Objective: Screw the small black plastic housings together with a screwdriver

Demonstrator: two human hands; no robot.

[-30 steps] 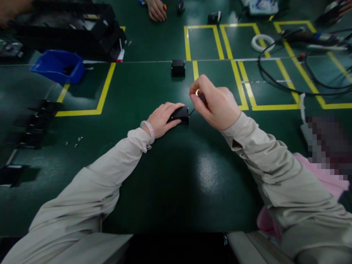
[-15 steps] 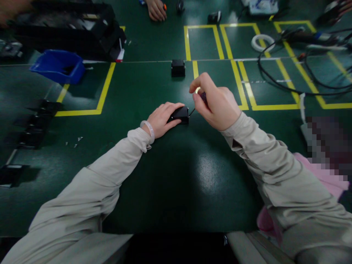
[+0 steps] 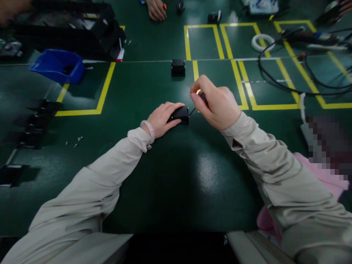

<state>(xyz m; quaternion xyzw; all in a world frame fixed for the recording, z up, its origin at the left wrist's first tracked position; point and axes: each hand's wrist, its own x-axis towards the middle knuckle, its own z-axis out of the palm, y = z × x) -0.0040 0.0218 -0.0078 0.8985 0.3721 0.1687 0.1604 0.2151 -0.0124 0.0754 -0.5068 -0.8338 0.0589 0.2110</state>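
My left hand (image 3: pixel 162 119) is wrapped over a small black box (image 3: pixel 180 114) on the green table, thumb along its near side and fingers over the top. A screwdriver (image 3: pixel 192 111) is gripped in my right hand (image 3: pixel 216 101), its dark handle mostly hidden by the fingers. The thin shaft slants down to the left, and its tip meets the right end of the box, beside a small shiny screw. Farther back stands a second black box (image 3: pixel 178 68), touched by neither hand.
Left are a blue bin (image 3: pixel 59 66), a black tray (image 3: pixel 66 36), several black parts (image 3: pixel 35 124) and loose screws (image 3: pixel 79 139). On the right lie a black cable (image 3: pixel 275 80) and a white tape ring (image 3: pixel 262 43). Another person's hand (image 3: pixel 156 10) rests at the far edge.
My right hand has turned slightly around the screwdriver, its fingers shifting a little. The left hand and the box it holds stay in place.
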